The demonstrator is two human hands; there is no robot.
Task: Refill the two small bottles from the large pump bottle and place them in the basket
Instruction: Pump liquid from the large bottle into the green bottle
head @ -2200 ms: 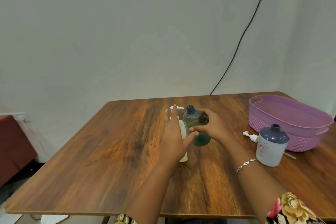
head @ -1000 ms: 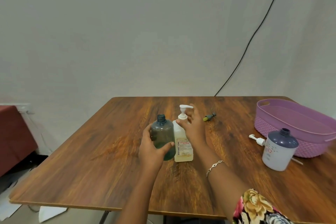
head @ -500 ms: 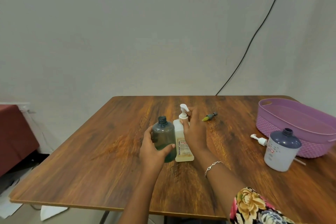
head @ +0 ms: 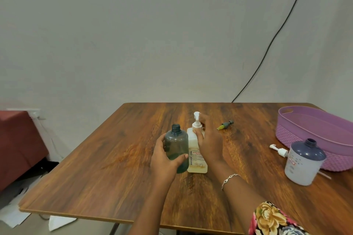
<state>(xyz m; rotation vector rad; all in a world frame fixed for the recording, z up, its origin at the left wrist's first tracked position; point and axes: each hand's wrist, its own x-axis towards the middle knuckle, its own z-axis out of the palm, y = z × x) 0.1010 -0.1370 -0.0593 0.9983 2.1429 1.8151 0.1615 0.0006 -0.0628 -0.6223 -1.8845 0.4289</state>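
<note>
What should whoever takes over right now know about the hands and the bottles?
Left hand grips the uncapped teal bottle, upright on the table.
Right hand holds the pump bottle at its neck, right beside it.
White bottle stands open by the basket, its pump lying alongside.
Done: both small bottles opened.
Left: fill both, cap them, put them in the basket.

Wears a thin silver chain bracelet (head: 230,178) just behind the right hand (head: 209,145) — small oval links. Higher up that arm, has a floral sleeve (head: 275,219) — pink-red ground, large yellow blooms, grey-blue flowers near the bottom edge.
</note>
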